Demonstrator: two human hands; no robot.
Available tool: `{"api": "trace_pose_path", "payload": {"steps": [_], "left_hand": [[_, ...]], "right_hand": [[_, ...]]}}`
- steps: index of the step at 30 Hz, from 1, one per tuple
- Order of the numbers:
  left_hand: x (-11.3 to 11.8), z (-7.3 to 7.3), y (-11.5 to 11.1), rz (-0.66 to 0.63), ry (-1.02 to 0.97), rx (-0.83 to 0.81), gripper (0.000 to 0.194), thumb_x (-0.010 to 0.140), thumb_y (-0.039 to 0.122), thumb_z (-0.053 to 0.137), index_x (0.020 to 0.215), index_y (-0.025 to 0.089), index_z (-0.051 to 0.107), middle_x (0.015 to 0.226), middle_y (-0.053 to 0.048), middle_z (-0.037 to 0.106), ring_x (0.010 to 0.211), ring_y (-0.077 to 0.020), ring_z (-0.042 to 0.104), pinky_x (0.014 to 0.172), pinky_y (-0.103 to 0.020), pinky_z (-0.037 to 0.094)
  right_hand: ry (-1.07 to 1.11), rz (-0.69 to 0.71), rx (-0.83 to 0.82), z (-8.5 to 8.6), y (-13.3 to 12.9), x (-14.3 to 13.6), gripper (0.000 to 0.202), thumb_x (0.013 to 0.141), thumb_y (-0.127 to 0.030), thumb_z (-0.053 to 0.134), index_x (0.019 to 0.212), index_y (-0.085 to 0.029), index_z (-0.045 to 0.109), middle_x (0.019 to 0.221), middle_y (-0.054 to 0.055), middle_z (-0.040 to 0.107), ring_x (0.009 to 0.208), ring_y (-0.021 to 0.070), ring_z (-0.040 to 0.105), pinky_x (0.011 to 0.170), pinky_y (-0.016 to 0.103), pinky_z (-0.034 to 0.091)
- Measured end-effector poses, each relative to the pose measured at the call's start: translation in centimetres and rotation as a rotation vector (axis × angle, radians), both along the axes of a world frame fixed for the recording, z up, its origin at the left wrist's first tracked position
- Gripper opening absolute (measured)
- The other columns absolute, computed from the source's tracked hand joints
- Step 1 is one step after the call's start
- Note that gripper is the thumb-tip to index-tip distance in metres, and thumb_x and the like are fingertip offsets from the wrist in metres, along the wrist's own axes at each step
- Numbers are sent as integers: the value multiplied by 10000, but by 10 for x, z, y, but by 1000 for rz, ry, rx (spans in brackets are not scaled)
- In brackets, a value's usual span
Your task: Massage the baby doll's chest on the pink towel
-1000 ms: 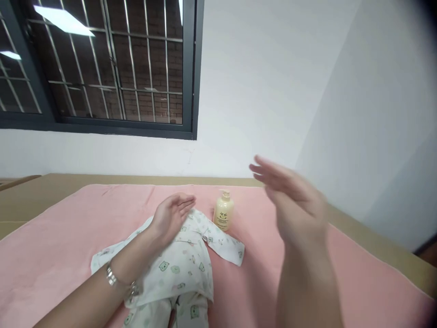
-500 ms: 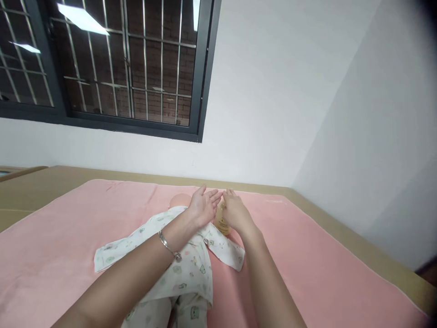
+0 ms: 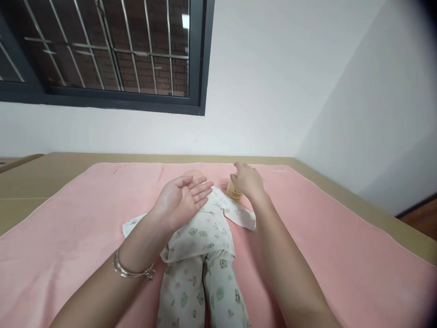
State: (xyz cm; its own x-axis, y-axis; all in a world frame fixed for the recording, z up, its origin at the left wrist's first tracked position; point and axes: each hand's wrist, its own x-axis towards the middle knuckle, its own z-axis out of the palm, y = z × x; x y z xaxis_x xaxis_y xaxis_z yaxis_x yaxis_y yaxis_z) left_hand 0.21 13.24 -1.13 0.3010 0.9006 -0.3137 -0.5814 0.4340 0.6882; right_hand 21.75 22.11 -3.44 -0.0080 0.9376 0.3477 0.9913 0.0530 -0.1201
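- Left hand [image 3: 179, 202]: palm up, fingers outstretched, gripping nothing and with nothing seen in it; across the chest and shoulder of the printed top [image 3: 201, 239].
- Right hand [image 3: 250, 181]: curled over the upper end of the yellow bottle [image 3: 234, 194], hiding it. Cannot tell from this view: clamped on the bottle or merely laid over it.
- Yellow bottle: apparently upright on the pink sheet [image 3: 324, 255], beyond the right-hand sleeve [image 3: 244, 216] of the printed top; touching the sleeve or not, impossible to tell.
- Past the collar of the printed top, a rounded pinkish shape [image 3: 194, 173]; below its hem, matching trousers [image 3: 220, 291].
- Could topple the bottle toward the printed top through a sideways push of the right hand, likely made worse by soft cloth underneath.
- Could drag the sleeve askew through a sweep of the right forearm, just beside the cuff.
- Could snag the printed top near its hem on the dangling charm of the bracelet [image 3: 131, 273], by lowering the left wrist.
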Motion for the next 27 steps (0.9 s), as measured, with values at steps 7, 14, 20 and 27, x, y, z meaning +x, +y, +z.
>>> {"api": "trace_pose_path", "payload": {"steps": [7, 14, 20, 27], "left_hand": [[-34, 23, -20, 1, -29, 34, 539, 929, 298, 339, 1440, 157, 436, 1401, -141, 579, 1353, -237, 515, 1135, -404, 409], [-49, 40, -52, 12, -114, 66, 540, 962, 324, 325, 1479, 187, 393, 1464, -110, 529, 1404, -206, 454, 1168, -378, 365], [-30, 29, -70, -83, -168, 75, 549, 973, 336, 371, 1496, 167, 371, 1498, -113, 494, 1434, -218, 410, 1210, -399, 309], [-21, 29, -87, -11, -182, 338, 568, 998, 457, 266, 1483, 206, 424, 1405, -56, 589, 1472, -234, 342, 1216, -425, 315]], "right_hand": [[43, -57, 34, -5, -1, -15, 459, 921, -204, 416, 1362, -100, 487, 1416, 189, 534, 1353, 293, 448, 1080, 467, 371], [78, 11, 2, 3, -12, -18, 526, 945, -238, 413, 1460, -130, 427, 1609, 155, 280, 1518, 355, 104, 1168, 662, 152], [330, 571, 188, 31, -81, -66, 559, 1025, -424, 332, 1561, -282, 263, 1654, 40, 160, 1529, 253, 101, 1217, 558, 184], [267, 905, 316, 12, -147, -118, 744, 1007, -574, 322, 1598, -221, 40, 1668, 78, 39, 1515, 345, -52, 1198, 666, 44]]}}
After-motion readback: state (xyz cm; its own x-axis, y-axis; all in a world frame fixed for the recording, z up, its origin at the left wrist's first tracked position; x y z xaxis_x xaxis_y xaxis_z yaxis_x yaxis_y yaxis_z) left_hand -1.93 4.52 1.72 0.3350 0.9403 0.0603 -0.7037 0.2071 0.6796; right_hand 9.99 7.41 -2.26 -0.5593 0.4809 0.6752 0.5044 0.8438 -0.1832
